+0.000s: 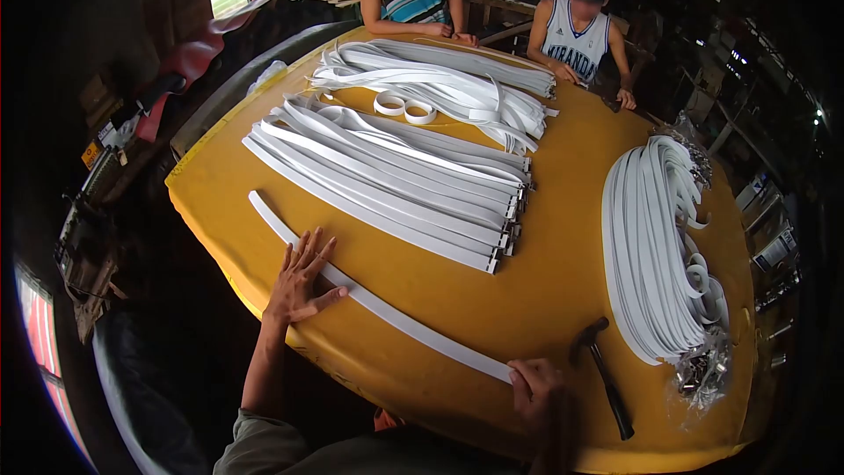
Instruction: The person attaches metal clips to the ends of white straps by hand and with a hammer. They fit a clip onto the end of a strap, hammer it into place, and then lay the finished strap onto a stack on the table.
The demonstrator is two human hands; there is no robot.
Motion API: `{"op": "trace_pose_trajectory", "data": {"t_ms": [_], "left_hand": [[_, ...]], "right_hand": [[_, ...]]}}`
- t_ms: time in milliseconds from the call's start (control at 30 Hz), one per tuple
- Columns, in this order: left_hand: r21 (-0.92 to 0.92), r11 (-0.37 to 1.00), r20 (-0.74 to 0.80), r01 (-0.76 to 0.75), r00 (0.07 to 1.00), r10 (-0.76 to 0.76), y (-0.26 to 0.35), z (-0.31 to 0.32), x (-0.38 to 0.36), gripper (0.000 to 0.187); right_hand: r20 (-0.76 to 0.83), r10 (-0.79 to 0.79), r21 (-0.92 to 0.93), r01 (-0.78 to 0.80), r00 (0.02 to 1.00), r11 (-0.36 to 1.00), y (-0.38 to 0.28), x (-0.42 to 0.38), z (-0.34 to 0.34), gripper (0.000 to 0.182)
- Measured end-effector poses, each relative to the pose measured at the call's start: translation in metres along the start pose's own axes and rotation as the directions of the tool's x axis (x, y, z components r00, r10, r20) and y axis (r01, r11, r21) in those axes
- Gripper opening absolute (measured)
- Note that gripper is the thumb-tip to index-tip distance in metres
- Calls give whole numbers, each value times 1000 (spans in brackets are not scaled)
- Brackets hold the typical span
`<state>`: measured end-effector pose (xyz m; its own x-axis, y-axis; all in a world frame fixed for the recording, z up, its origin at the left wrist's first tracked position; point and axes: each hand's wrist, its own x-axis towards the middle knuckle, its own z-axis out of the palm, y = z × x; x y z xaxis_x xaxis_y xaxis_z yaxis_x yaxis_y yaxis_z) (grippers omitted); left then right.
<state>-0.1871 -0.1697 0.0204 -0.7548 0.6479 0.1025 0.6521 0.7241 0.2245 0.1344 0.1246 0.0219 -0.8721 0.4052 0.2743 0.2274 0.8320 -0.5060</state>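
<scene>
A single white strap [413,327] lies slantwise along the near side of the yellow table. My left hand [303,280] rests flat across it near its far left end, with the fingers spread. At the other end, my right hand [534,387] pinches the strap's tip between thumb and fingers. Just beyond the strap is a row of white straps [378,180] with metal clips [508,227] at their right ends. A hammer [602,369] with a black handle lies right of my right hand.
The yellow table [563,299] also bears a far bundle of white straps [431,84], two strap rolls [404,107] and a right-hand strap bundle [642,255]. A plastic bag [703,378] of metal parts lies beside it. Two people stand at the far edge, hands on the table.
</scene>
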Motion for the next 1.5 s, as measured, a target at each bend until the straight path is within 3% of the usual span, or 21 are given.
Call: {"op": "trace_pose_trajectory", "data": {"t_ms": [67,167,333,400,433,500,533,633,700,733,833,967,1167,1233,1300,1367,1400,1467,1500], "left_hand": [[-5,1000,-14,10,1000,-10,5,-1,-2,93],[-4,1000,-55,31,998,-31,3,0,0,89],[-43,997,-81,64,994,-68,5,5,-1,84],[-35,992,-209,123,969,-128,10,6,-1,75],[-33,993,-200,117,972,-121,14,10,-2,75],[-102,992,-418,70,902,-106,35,19,-4,65],[-179,983,-470,-49,882,-41,57,24,-6,58],[-433,840,-300,-329,931,210,143,25,-17,40],[-516,705,-242,-487,872,425,186,39,-20,40],[-554,631,-283,-544,835,472,199,53,-19,37],[-487,638,-251,-597,795,552,209,60,-19,34],[-480,633,-260,-607,788,558,201,65,-14,33],[-497,666,-133,-556,807,575,217,53,-23,52],[-543,610,-104,-578,767,634,228,49,-22,56],[-536,691,-69,-484,841,536,240,49,-20,56],[-483,723,-78,-495,846,528,243,58,-19,51],[-475,725,-90,-498,848,523,244,62,-19,47],[-493,701,-101,-516,834,543,248,67,-20,43],[-471,717,-120,-513,843,525,248,66,-22,40]], "right_hand": [[57,38,120,-44,998,992,-15,14,12,16],[0,-116,94,116,993,989,-16,18,21,20],[-40,-111,81,114,993,990,-3,3,22,25],[-46,-117,-7,117,992,993,2,-3,17,24],[-45,-105,-5,105,993,994,2,-4,17,24],[-118,-65,45,71,991,996,0,-3,22,18],[-118,-57,51,63,991,997,-1,-2,24,18],[-135,-93,49,101,986,994,1,4,27,16],[-118,-107,40,112,987,993,2,6,26,17],[-107,-119,27,122,987,992,2,7,24,17],[-129,-108,13,111,986,994,1,5,23,20],[-133,-93,71,103,987,992,3,10,26,22],[-72,-60,100,67,996,993,5,4,26,29],[-142,21,294,22,990,956,7,2,29,28],[-226,84,312,-9,970,950,4,2,24,22],[-329,72,289,28,942,957,3,-1,14,18],[-358,130,239,-44,924,970,6,-7,1,18],[-466,161,357,19,870,934,11,-13,-28,15],[-525,211,287,-62,825,956,20,-17,-44,13]]}}
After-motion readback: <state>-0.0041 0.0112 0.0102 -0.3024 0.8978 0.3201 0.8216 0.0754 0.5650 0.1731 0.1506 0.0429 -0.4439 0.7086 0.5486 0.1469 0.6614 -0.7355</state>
